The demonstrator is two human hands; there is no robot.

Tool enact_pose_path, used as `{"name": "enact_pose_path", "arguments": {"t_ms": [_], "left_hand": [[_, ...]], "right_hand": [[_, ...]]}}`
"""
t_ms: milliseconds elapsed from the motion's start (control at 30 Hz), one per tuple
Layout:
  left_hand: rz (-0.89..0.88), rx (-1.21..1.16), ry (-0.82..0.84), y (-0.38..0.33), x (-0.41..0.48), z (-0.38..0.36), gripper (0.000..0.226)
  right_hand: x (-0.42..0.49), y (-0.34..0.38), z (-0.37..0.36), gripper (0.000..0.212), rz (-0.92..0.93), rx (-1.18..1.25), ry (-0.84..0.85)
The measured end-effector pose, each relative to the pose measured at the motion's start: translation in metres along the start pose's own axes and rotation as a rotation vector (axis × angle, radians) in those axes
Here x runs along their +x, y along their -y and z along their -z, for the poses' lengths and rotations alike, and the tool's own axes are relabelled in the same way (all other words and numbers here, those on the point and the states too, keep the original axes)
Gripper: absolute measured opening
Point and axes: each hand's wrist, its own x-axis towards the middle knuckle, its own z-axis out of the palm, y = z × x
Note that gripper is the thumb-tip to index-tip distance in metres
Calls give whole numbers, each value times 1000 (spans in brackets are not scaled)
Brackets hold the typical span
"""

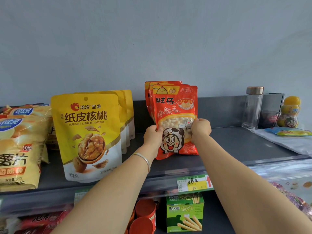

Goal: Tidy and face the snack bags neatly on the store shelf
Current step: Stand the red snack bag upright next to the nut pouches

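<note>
A red snack bag (174, 105) with a cartoon face stands upright at the front of a row of matching red bags (147, 93) on the dark shelf (236, 146). My left hand (152, 135) grips its left edge and my right hand (200, 128) grips its right edge, both at mid height. To the left stands a row of yellow walnut bags (87, 132), facing forward. Farther left, potato chip bags (18, 149) lean at the shelf's end.
At the shelf's right end are a clear bottle (252, 108), a dark cup (268, 118), a yellow jar of sweets (289, 112) and a flat packet on a plastic sheet (288, 132). Below sit a green biscuit box (184, 215) and red cans (145, 215). A price tag (194, 183) hangs on the front rail.
</note>
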Motion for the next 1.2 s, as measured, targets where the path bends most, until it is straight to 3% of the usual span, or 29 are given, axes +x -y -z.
{"name": "enact_pose_path", "arguments": {"t_ms": [333,433,467,533,633,900,1200], "left_hand": [[-239,251,-245,5,3,8,29],[-234,86,-156,3,-3,12,25],[-177,-24,-44,1,-5,13,33],[-114,-95,164,0,-10,12,74],[-132,15,207,1,-13,6,108],[-184,124,76,7,-9,-2,105],[-137,154,31,6,-7,-3,97]], "right_hand": [[-2,8,-6,29,107,-71,-28],[-3,2,-7,32,128,-86,-55],[-4,-1,-7,30,130,-85,-62],[-6,-4,-7,27,115,-65,-64],[-8,-3,-9,25,103,-33,-41],[-12,-6,-5,54,107,-167,201],[-8,-4,-3,47,131,-159,215]]}}
